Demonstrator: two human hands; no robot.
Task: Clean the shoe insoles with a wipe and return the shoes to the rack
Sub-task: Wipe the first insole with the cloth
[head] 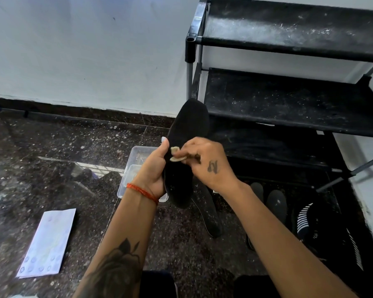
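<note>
My left hand (153, 168) grips a black insole (188, 125) by its left edge and holds it upright in front of the rack. My right hand (207, 162) pinches a small, dirty beige wipe (176, 155) against the middle of the insole. A second black insole (209, 214) lies flat on the floor below my hands. Black shoes (317, 229) with white stripes stand on the floor at the right, under the rack. The black shoe rack (289, 97) has dusty shelves with nothing on the upper two.
A clear plastic container (136, 166) sits on the dark speckled floor just behind my left hand. A flat pack of wipes (47, 244) lies at the lower left. A white wall runs behind, with a black skirting along its foot.
</note>
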